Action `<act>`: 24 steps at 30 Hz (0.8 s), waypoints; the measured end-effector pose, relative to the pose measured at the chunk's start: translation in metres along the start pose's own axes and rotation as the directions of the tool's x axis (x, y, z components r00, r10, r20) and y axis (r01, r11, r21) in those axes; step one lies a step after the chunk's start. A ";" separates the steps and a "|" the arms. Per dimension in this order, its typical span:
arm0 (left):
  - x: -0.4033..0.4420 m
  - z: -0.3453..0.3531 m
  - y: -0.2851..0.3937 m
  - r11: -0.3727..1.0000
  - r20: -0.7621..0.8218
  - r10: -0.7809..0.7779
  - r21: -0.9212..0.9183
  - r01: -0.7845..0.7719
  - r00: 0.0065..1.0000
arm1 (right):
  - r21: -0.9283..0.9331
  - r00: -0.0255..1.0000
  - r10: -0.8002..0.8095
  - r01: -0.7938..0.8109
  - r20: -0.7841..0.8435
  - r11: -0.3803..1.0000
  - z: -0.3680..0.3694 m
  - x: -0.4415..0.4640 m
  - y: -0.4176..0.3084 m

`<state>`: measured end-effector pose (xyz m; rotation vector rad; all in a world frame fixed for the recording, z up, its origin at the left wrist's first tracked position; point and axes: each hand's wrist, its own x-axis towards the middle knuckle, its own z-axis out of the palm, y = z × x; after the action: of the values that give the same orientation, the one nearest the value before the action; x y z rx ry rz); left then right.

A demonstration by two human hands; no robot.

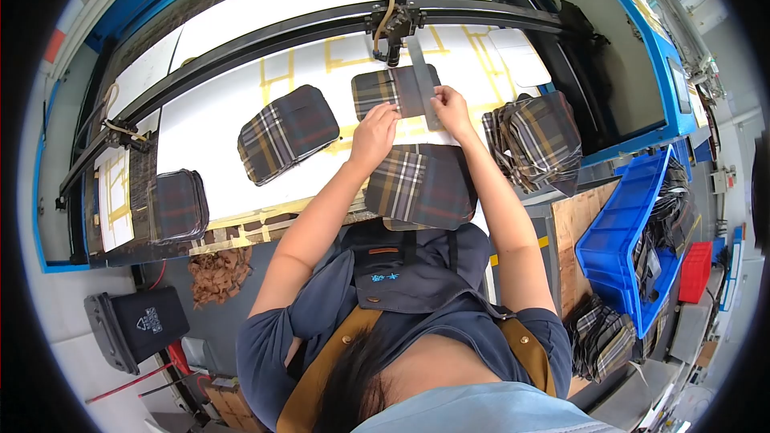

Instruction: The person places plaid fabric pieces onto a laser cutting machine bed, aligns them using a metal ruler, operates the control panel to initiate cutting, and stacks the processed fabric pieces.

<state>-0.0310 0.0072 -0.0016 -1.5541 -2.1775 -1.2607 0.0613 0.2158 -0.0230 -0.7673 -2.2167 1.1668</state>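
A plaid fabric piece (374,88) lies on the white bed below the machine head. My left hand (375,133) rests with its fingers stretched out and their tips on the near edge of that piece. In my right hand (452,112) is a grey metal ruler (419,72), pinched near its lower end. The ruler lies lengthwise across the right part of the fabric piece. Close to my body, between my forearms, sits a stack of plaid pieces (421,186).
A black gantry with a machine head (393,26) spans the bed just beyond my hands. Further plaid stacks (289,132) lie left and right (536,140). Yellow tape lines mark the bed. A blue crate (622,232) holding plaid pieces stands at right, a black bin (138,329) at lower left.
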 end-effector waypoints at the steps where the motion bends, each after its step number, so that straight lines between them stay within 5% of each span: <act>1: -0.001 0.000 -0.001 1.000 -0.007 0.000 -0.004 0.000 1.000 | -0.013 1.000 0.001 -0.001 0.024 1.000 0.008 -0.001 -0.001; 18: 0.000 -0.002 0.003 0.999 0.026 -0.044 0.006 0.044 0.999 | -0.456 0.917 -0.399 0.350 -0.011 0.818 0.023 -0.062 -0.061; 21: 0.001 -0.004 0.008 0.999 0.063 -0.045 -0.004 0.045 0.997 | -0.482 0.924 -0.380 0.353 0.044 0.802 0.017 -0.062 -0.060; 24: 0.001 -0.005 0.013 0.999 0.115 0.021 0.044 -0.026 0.993 | -0.295 0.949 -0.303 0.316 0.092 0.902 0.008 -0.032 -0.016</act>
<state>-0.0222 0.0059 0.0090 -1.6681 -2.2326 -1.1327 0.0746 0.1820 -0.0196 -0.4788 -2.4788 0.7004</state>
